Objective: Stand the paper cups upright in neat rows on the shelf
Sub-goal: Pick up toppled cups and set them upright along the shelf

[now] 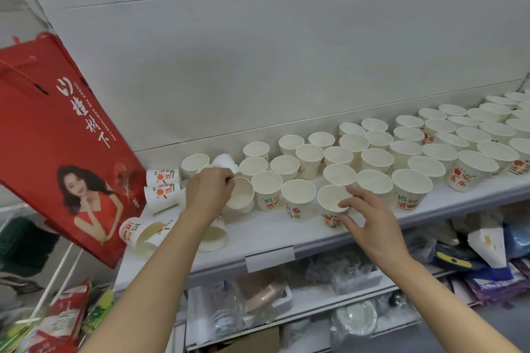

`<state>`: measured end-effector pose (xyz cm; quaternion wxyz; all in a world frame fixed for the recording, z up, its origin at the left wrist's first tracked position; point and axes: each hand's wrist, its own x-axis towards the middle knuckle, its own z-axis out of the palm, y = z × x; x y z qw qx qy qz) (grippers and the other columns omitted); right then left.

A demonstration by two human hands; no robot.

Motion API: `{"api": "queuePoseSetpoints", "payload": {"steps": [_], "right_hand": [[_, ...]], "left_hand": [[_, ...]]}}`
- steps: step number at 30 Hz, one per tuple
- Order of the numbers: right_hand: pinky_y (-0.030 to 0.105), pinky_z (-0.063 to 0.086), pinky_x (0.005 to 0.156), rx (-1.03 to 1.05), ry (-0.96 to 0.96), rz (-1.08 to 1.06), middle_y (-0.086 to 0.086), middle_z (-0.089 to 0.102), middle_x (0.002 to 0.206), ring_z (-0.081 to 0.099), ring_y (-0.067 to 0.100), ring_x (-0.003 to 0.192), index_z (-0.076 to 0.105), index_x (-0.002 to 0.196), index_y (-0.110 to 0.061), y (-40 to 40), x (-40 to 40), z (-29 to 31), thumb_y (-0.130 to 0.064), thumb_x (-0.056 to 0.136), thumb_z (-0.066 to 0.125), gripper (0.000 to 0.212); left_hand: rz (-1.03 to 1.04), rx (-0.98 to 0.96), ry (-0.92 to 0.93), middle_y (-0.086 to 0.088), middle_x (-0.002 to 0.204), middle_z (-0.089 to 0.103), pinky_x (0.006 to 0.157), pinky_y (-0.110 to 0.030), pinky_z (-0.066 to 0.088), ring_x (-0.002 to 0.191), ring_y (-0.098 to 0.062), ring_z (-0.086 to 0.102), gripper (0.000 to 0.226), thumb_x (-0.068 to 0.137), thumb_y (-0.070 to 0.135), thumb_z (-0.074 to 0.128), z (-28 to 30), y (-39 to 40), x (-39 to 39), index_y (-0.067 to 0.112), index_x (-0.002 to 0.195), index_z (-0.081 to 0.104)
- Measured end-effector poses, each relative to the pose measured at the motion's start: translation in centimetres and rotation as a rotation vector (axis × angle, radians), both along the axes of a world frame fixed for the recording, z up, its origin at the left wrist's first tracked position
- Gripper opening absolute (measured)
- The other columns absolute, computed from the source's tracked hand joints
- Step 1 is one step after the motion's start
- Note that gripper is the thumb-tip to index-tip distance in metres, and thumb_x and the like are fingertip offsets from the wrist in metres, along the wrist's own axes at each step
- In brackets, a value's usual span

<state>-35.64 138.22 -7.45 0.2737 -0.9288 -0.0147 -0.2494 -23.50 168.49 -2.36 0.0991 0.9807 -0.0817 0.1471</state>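
A red bag (57,135) is hanging at the left. Beside it, some paper cups (162,180) are lying on their sides on the white shelf (269,231). The left hand (209,189) is pinching a tilted cup (241,195) by its rim. The right hand (367,218) is touching an upright cup (332,203) with loose, open fingers. Rows of standing cups (430,146) are filling the right side.

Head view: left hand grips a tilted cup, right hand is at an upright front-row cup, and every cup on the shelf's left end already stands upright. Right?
Not quite. In the head view several cups at the shelf's left end lie on their sides, not upright. The rest holds: the left hand grips a tilted cup, and the right hand is at an upright front-row cup.
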Motion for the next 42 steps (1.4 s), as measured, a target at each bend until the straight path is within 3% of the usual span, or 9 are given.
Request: {"api": "queuePoseSetpoints", "payload": {"steps": [10, 17, 20, 23, 27, 32, 37, 40, 42], "right_hand": [[0.047, 0.046, 0.085, -0.141, -0.165, -0.058, 0.008, 0.067, 0.111, 0.055, 0.033, 0.102, 0.072, 0.096, -0.01, 2.0, 0.9, -0.4, -0.011, 0.066, 0.084, 0.032], [0.04, 0.042, 0.091, -0.073, -0.176, -0.119, 0.012, 0.062, 0.118, 0.055, 0.031, 0.108, 0.069, 0.1, -0.009, 2.4, 0.9, -0.6, -0.009, 0.067, 0.084, 0.036], [0.037, 0.038, 0.093, -0.102, -0.267, -0.162, 0.013, 0.062, 0.119, 0.054, 0.033, 0.107, 0.07, 0.099, -0.008, 3.1, 1.1, 0.0, -0.019, 0.074, 0.081, 0.03], [0.037, 0.039, 0.091, -0.159, -0.454, -0.173, 0.013, 0.065, 0.111, 0.056, 0.033, 0.101, 0.07, 0.097, -0.005, 5.2, 1.2, 1.1, -0.025, 0.079, 0.074, 0.027], [0.04, 0.047, 0.083, -0.076, -0.487, -0.01, 0.007, 0.068, 0.103, 0.058, 0.027, 0.094, 0.071, 0.098, -0.006, 10.8, 1.9, 1.2, -0.018, 0.083, 0.071, 0.02], [0.036, 0.046, 0.089, -0.196, -0.374, 0.373, 0.005, 0.064, 0.118, 0.057, 0.027, 0.103, 0.07, 0.109, -0.011, 17.3, 0.9, -0.3, -0.022, 0.084, 0.071, 0.027], [0.037, 0.043, 0.092, -0.269, -0.385, 0.468, 0.005, 0.062, 0.123, 0.054, 0.029, 0.113, 0.071, 0.098, -0.012, 17.9, -0.9, 0.4, -0.014, 0.081, 0.066, 0.018], [0.038, 0.045, 0.086, -0.315, -0.401, 0.447, -0.002, 0.067, 0.106, 0.055, 0.026, 0.109, 0.071, 0.092, -0.013, 16.9, -0.9, 0.4, -0.015, 0.085, 0.064, 0.01], [0.039, 0.046, 0.08, -0.293, -0.412, 0.395, -0.002, 0.067, 0.092, 0.057, 0.026, 0.101, 0.071, 0.088, -0.012, 16.2, -0.8, 0.1, -0.017, 0.087, 0.065, 0.008]], "left_hand": [[-0.071, -0.034, 0.186, 0.003, 0.089, 0.07, 0.063, -0.028, 0.047, 0.084, -0.019, 0.062, 0.015, 0.085, 0.029, 0.061, 0.0, 1.0, 2.2, 0.025, 0.088, 0.074], [-0.112, -0.282, 0.116, 0.014, 0.082, 0.069, 0.071, -0.032, 0.052, 0.081, -0.009, 0.063, 0.012, 0.084, 0.039, 0.065, 1.1, 4.8, -1.5, 0.032, 0.089, 0.072], [-0.184, -0.3, 0.182, 0.019, 0.097, 0.065, 0.077, -0.033, 0.051, 0.087, -0.003, 0.06, 0.029, 0.077, 0.053, 0.071, 1.0, 6.2, -4.3, 0.038, 0.102, 0.07], [-0.232, -0.157, 0.175, 0.021, 0.112, 0.057, 0.079, -0.031, 0.048, 0.1, -0.006, 0.055, 0.042, 0.075, 0.058, 0.07, -0.5, 6.2, -6.2, 0.037, 0.111, 0.066], [-0.221, -0.056, 0.045, 0.011, 0.104, 0.06, 0.068, -0.034, 0.05, 0.094, -0.018, 0.058, 0.023, 0.086, 0.039, 0.063, -2.0, 5.8, -6.7, 0.026, 0.104, 0.068], [-0.182, -0.2, -0.147, 0.009, 0.076, 0.064, 0.052, -0.029, 0.045, 0.071, -0.016, 0.06, 0.003, 0.08, 0.024, 0.068, -1.4, 5.5, -7.5, 0.024, 0.079, 0.071], [-0.1, -0.457, 0.092, 0.014, 0.074, 0.069, 0.067, -0.03, 0.051, 0.071, -0.006, 0.062, 0.012, 0.083, 0.033, 0.064, -0.8, 5.8, -8.2, 0.028, 0.082, 0.074], [-0.139, -0.575, 0.186, 0.018, 0.075, 0.071, 0.069, -0.023, 0.049, 0.07, 0.001, 0.063, 0.016, 0.085, 0.041, 0.066, -0.4, 6.2, -9.1, 0.029, 0.082, 0.076], [-0.074, -0.618, 0.106, 0.017, 0.075, 0.07, 0.066, -0.022, 0.046, 0.07, 0.001, 0.062, 0.027, 0.087, 0.051, 0.061, -0.2, 7.0, -9.9, 0.029, 0.08, 0.075]]}}
